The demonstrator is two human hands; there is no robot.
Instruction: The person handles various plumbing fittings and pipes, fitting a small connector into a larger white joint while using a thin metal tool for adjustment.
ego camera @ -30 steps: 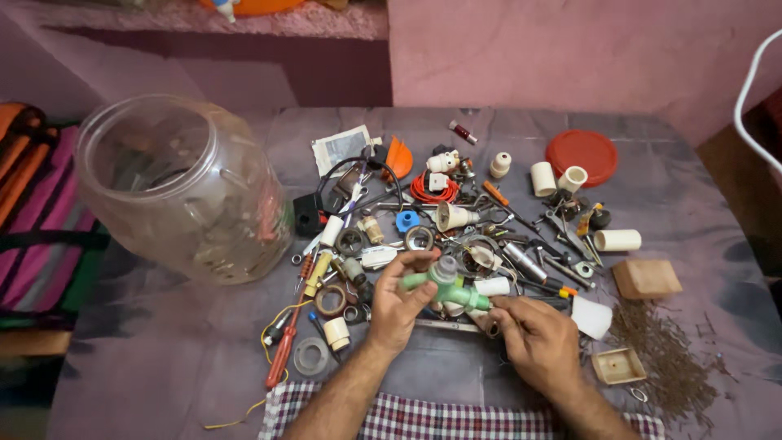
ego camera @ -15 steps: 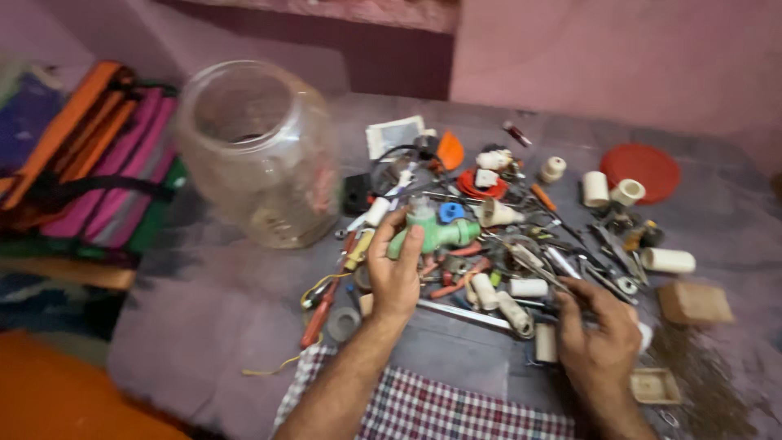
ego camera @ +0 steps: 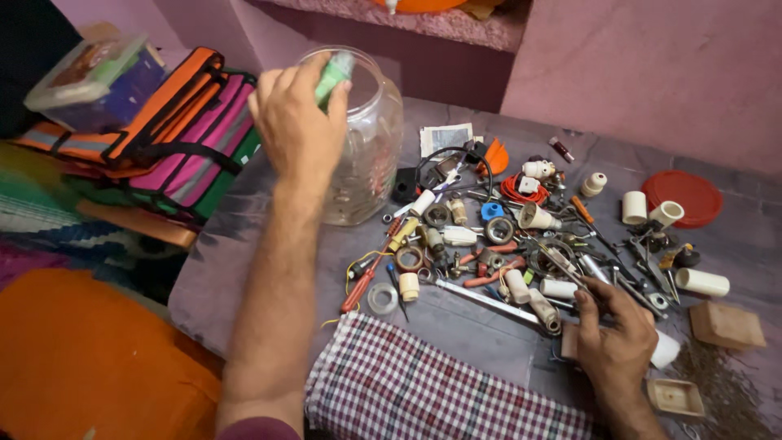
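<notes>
A large jar [ego camera: 358, 155] stands near the back left corner of the counter [ego camera: 244, 261]. Left of the jar, off the counter, lies a bag [ego camera: 175, 134]. Right of the jar spreads a heap of small fittings and tools [ego camera: 521, 244]. Far right of the jar lies a round lid [ego camera: 683, 198]. In front of the jar lies a checked cloth [ego camera: 423, 391].

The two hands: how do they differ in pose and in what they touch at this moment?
The left hand is raised above the mouth of the clear jar, while the right hand lies low on the table. The left hand grips a green pipe fitting; the right hand only rests its fingers at the heap of small hardware parts. Both are bare.
</notes>
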